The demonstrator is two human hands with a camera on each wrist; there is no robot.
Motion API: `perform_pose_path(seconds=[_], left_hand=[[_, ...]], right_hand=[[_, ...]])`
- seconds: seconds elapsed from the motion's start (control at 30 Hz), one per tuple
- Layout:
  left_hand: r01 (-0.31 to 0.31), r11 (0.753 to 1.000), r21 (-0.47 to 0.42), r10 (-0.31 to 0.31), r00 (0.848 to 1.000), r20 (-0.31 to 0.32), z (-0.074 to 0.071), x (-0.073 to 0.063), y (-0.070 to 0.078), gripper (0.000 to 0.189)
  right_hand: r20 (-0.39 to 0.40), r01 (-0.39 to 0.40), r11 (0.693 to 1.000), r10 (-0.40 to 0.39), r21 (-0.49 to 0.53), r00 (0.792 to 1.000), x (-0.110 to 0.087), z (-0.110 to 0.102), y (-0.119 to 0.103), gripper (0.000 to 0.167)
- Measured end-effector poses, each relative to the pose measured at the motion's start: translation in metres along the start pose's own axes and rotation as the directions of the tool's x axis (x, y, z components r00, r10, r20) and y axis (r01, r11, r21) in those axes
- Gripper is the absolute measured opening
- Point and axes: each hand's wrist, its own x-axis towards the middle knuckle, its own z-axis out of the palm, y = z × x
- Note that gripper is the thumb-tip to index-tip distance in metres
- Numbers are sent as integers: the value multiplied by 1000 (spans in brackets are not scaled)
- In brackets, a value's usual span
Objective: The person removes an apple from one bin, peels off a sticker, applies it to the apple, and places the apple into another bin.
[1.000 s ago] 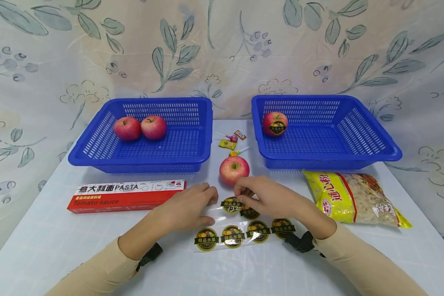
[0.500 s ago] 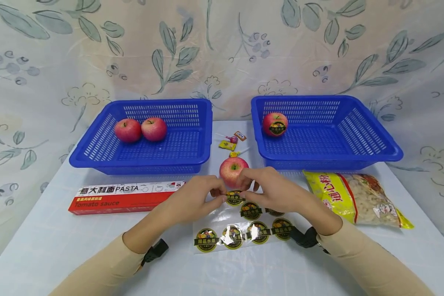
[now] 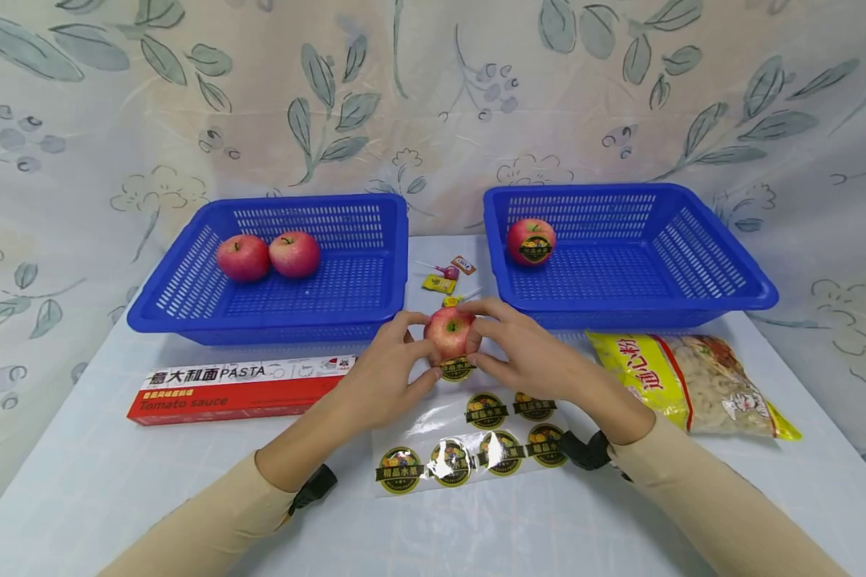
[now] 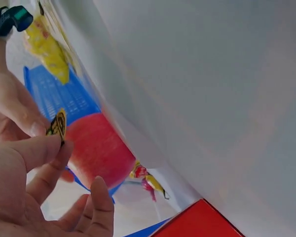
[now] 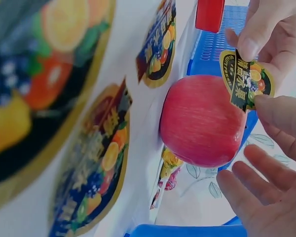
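Observation:
A round black-and-gold fruit sticker (image 5: 246, 81) is pinched at one end by my left hand (image 3: 391, 373) and at the other by my right hand (image 3: 523, 353). It stands just in front of a red apple (image 3: 449, 332) on the table, overlapping the apple's near side in the head view. The other fingers of both hands spread around the apple's sides. Below the hands lies a clear sticker sheet (image 3: 433, 425) bearing several more stickers of the same kind.
Behind stand two blue baskets: the left basket (image 3: 267, 324) holds two apples, the right basket (image 3: 642, 303) one apple (image 3: 531, 242) with a sticker. A red pasta box (image 3: 238, 393) lies left, a yellow pasta bag (image 3: 693, 385) right. Several candies (image 3: 440, 283) lie beyond the apple.
The sticker has come off the sheet's upper row and moved forward to the apple. My left hand has moved from the sheet to grip its other end, and both hands have advanced around the apple.

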Motion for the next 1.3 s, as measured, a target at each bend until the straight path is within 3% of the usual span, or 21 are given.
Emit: perform_pose_path(seconds=[0.27, 0.73, 1.13, 1.3], left_hand=[[-32, 999, 28, 32, 999, -17, 4, 10, -5, 5], [1, 994, 111, 1, 1000, -13, 4, 18, -4, 9], [-1, 995, 101, 4, 999, -34, 4, 24, -3, 35], [-4, 996, 87, 9, 999, -53, 5, 27, -4, 30]], right_hand=[[23, -34, 999, 34, -11, 999, 4, 1, 5, 11], [32, -50, 998, 51, -25, 998, 9, 1, 9, 11], [-73, -39, 999, 36, -37, 997, 13, 8, 8, 14], [-99, -36, 999, 32, -37, 995, 13, 10, 8, 16]])
